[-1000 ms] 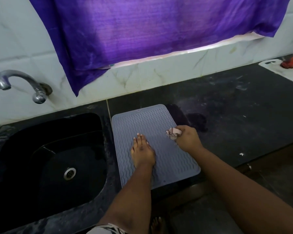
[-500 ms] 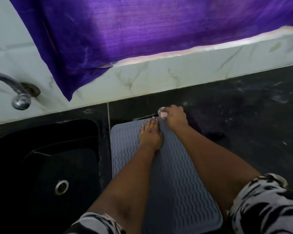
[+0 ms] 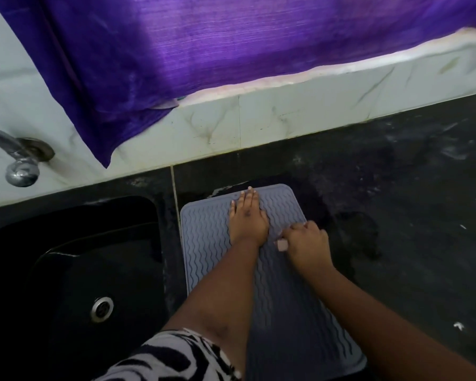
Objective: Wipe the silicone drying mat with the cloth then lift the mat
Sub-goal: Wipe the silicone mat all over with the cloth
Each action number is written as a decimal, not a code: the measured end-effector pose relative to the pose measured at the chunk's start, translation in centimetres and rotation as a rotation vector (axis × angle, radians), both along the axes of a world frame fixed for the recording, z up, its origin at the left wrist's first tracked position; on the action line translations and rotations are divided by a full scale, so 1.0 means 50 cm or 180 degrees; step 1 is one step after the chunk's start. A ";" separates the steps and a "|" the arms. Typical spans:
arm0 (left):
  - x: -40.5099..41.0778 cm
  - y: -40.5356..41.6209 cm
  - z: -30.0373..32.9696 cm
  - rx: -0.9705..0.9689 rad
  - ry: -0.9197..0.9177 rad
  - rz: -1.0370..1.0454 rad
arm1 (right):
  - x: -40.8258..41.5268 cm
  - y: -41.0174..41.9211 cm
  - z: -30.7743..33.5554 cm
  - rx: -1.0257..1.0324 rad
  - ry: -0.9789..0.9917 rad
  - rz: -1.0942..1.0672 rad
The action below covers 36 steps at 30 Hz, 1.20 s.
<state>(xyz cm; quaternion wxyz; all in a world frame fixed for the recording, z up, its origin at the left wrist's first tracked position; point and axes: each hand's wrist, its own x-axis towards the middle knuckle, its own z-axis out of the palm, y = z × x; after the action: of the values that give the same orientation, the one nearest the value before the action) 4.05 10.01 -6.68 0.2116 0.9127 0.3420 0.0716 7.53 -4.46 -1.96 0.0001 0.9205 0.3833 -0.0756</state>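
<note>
A grey silicone drying mat (image 3: 206, 243) with wavy ridges lies flat on the black counter, just right of the sink. My left hand (image 3: 246, 217) rests flat on the mat's far part, fingers together and pointing away from me. My right hand (image 3: 307, 244) is closed around a small pale cloth (image 3: 282, 244), pressed on the mat near its right edge; only a bit of the cloth peeks out from the fist. Both forearms cover the mat's middle.
A black sink (image 3: 74, 270) with a metal drain (image 3: 102, 309) lies to the left, a steel tap (image 3: 17, 158) above it. A purple curtain (image 3: 204, 45) hangs over the tiled wall. The dark counter (image 3: 410, 215) stretches right, with a wet patch beside the mat.
My right hand has drawn the cloth back from the mat's far edge toward me along the right side. My left hand has stayed pressed on the far part.
</note>
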 end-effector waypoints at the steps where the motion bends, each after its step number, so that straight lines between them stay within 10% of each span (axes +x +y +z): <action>1: -0.001 0.000 0.000 -0.0023 -0.0011 0.0002 | -0.004 -0.012 0.007 -0.0147 0.0100 -0.0018; 9: 0.005 0.032 0.002 -0.0363 0.0071 -0.0227 | 0.110 0.162 0.079 0.0945 0.0748 -0.0329; 23: 0.002 0.072 0.008 -0.0426 0.0680 -0.0779 | -0.056 -0.076 -0.011 0.0759 0.0614 0.0205; 30: 0.004 0.061 0.026 -0.0373 0.0884 -0.0779 | -0.067 -0.113 0.064 0.0176 0.1595 -0.0440; 36: -0.045 -0.018 0.049 -0.0202 -0.0478 -0.0163 | -0.001 0.010 0.077 0.1261 0.1284 -0.0105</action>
<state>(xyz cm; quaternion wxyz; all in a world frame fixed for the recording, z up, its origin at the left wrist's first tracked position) 1.82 9.11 -4.24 0.2673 0.9060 0.3039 0.1236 7.48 -3.96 1.89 -0.2574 0.8750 0.3679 -0.1809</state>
